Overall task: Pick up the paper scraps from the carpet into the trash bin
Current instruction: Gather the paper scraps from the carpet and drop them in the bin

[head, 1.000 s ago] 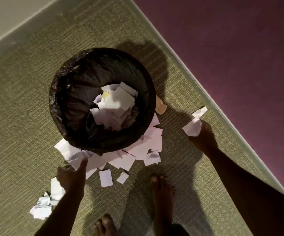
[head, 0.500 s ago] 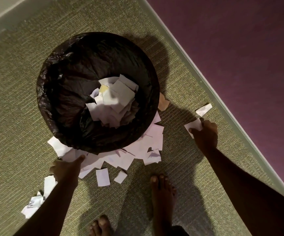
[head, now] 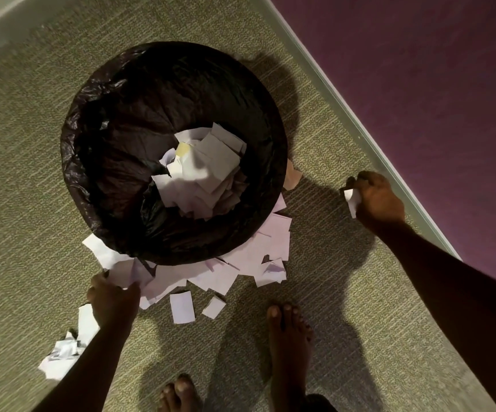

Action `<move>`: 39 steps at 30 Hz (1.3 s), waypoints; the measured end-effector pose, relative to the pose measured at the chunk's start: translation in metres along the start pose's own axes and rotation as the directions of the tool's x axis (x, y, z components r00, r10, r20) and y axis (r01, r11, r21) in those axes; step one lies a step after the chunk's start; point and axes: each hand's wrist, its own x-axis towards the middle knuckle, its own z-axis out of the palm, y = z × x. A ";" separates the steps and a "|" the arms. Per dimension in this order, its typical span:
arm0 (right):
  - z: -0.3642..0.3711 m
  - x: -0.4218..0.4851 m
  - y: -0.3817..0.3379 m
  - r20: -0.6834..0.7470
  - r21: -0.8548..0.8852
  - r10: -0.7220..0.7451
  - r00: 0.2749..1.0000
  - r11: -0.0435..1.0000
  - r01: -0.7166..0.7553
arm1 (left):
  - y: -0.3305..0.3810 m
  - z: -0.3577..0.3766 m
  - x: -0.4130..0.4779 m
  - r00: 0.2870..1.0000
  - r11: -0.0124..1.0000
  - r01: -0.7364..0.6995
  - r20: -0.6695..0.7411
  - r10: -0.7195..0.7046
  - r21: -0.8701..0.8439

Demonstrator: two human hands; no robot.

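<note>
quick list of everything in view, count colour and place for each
trash bin: one, black liner, mid carpet
binned scraps: pile, white, inside trash bin
heap of scraps: many, white, at bin's near rim
loose scraps: two, white, beside heap
crumpled scraps: cluster, white, lower left
tan scrap: one, bin's right side
carpet: one, olive, under everything
purple surface: one, upper right
feet: two, bare, bottom
left hand: one, on heap's left end, grip unclear
right hand: one, gripping white scrap, right

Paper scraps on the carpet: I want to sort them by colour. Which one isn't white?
The tan scrap beside the trash bin rim, on the right hand's side; every other loose scrap looks white.
</note>
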 end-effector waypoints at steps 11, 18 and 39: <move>0.026 -0.030 -0.016 -0.080 0.060 0.085 0.993 0.995 -0.080 | 0.009 -0.003 0.006 0.999 0.984 0.034 -0.005 -0.035 -0.173; 0.034 -0.069 -0.068 -0.097 0.269 0.233 0.968 0.942 -0.200 | 0.005 -0.001 0.017 0.994 0.960 0.112 0.046 -0.104 -0.257; -0.058 -0.242 -0.299 0.306 0.774 0.097 0.947 0.554 -0.307 | 0.014 -0.108 -0.127 0.881 0.836 0.148 0.454 0.132 -0.529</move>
